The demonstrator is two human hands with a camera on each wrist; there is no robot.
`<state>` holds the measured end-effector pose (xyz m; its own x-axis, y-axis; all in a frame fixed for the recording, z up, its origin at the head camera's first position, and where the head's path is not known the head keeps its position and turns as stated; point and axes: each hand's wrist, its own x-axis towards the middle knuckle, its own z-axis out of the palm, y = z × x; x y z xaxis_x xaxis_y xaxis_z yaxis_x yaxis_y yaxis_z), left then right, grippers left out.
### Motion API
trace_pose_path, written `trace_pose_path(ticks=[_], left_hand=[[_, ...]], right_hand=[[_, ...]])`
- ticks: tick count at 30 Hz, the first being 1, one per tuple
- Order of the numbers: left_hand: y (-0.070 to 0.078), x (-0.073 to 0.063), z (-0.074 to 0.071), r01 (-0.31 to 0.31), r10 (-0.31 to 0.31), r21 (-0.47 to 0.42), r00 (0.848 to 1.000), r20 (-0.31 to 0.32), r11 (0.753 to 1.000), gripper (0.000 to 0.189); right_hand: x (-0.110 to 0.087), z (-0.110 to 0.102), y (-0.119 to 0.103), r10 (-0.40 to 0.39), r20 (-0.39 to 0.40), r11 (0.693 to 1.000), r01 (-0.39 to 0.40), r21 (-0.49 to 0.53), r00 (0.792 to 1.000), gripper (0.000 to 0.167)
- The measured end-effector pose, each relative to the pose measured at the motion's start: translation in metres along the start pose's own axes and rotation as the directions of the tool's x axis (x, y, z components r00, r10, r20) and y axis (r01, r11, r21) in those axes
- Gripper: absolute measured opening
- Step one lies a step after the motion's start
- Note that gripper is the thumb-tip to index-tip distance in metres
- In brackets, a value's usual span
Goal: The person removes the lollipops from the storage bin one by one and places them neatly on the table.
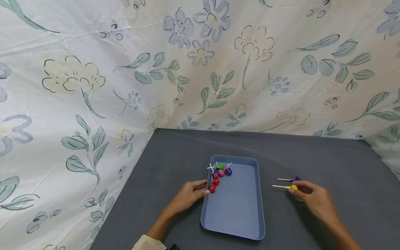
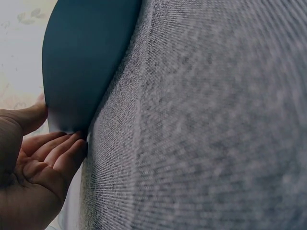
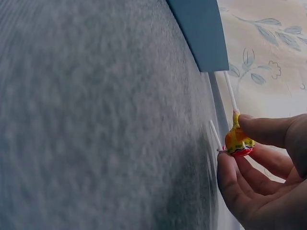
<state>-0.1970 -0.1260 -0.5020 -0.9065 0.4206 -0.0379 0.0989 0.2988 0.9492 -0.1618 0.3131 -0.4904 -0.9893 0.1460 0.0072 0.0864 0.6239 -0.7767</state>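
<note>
A: Starting with the head view, is some brand readable?

B: The wrappers are too small there for reading. The bare right hand pinches a round lollipop in yellow wrapper with white stick. The candy is at the fingertips, and its stick points toward a shallow rectangular tray of blue-grey colour.

A: What lies near this hand?

B: A dark purple-wrapped lollipop, just beyond the fingers, on a dark grey cloth. In the tray's far left corner is a cluster of red, pink, green and purple lollipops; they overlap, so the exact count is difficult.

A: And the left hand?

B: It grips the tray's left rim.

A: Does the left wrist view confirm this?

B: Yes, the tray edge is between thumb and fingers. The tray is cut off by the frame.

A: Finally, the right wrist view?

B: The yellow wrapper has a red lower part; its small marks are not legible. Thumb and fingers hold the candy. Behind, a second white stick shows, its head hidden.
</note>
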Motion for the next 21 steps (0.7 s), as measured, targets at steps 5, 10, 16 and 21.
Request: trace_pose_path(ticks=[5, 10, 16, 21], left_hand=[[-0.002, 0.001, 0.0, -0.004, 0.004, 0.006, 1.0, 0.002, 1.0, 0.052], [-0.002, 0.001, 0.0, -0.008, 0.008, 0.005, 1.0, -0.002, 1.0, 0.052], [-0.002, 0.0, 0.0, -0.006, 0.006, 0.011, 1.0, -0.006, 1.0, 0.052], [-0.002, 0.0, 0.0, 0.001, -0.001, 0.008, 1.0, -0.007, 1.0, 0.053]], right_hand=[[0.002, -0.006, 0.006, 0.02, 0.013, 0.999, -0.019, -0.029, 1.0, 0.049], [0.002, -0.013, 0.01, 0.008, -0.005, 0.995, -0.009, -0.1, 1.0, 0.047], [0.004, -0.018, 0.015, -0.028, -0.035, 0.985, 0.022, -0.174, 0.999, 0.043], [0.007, -0.022, 0.02, -0.035, -0.039, 0.979, 0.026, -0.202, 0.999, 0.042]])
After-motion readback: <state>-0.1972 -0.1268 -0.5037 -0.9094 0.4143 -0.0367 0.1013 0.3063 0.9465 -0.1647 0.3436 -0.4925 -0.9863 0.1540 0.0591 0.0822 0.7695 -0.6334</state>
